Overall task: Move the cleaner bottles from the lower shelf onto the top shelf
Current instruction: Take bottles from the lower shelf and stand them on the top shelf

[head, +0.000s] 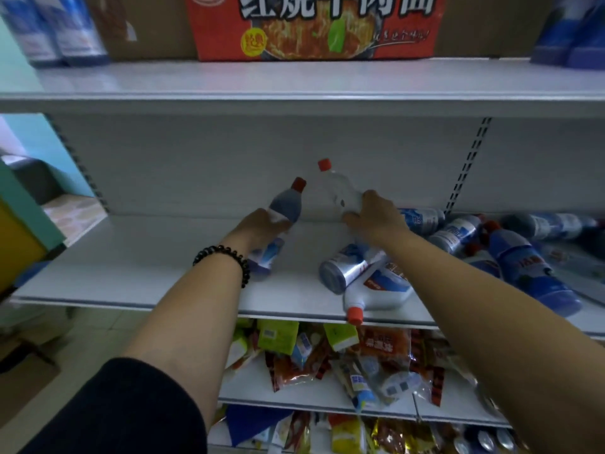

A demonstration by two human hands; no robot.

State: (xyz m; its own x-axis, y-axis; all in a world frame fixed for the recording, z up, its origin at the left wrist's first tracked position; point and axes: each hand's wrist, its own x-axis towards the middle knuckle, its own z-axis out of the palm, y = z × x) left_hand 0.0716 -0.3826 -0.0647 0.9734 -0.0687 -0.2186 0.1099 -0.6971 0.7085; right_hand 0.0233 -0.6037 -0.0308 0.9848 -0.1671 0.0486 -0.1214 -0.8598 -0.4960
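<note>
My left hand (pixel 262 226) grips a blue-grey cleaner bottle (pixel 284 206) with a red cap, tilted just above the lower shelf (pixel 147 270). My right hand (pixel 376 214) holds a white cleaner bottle (pixel 337 188) with a red cap, also tilted, close to the back panel. More cleaner bottles lie on the lower shelf: a white one (pixel 376 290) at the front edge, one on its side (pixel 343 268) and several blue ones (pixel 523 267) piled to the right. The top shelf (pixel 294 83) runs above.
On the top shelf stand a red noodle carton (pixel 314 27), blue bottles at the left (pixel 55 31) and at the right (pixel 573 34). Snack packets (pixel 360 362) fill the shelves below. A slotted upright (pixel 468 165) divides the back panel.
</note>
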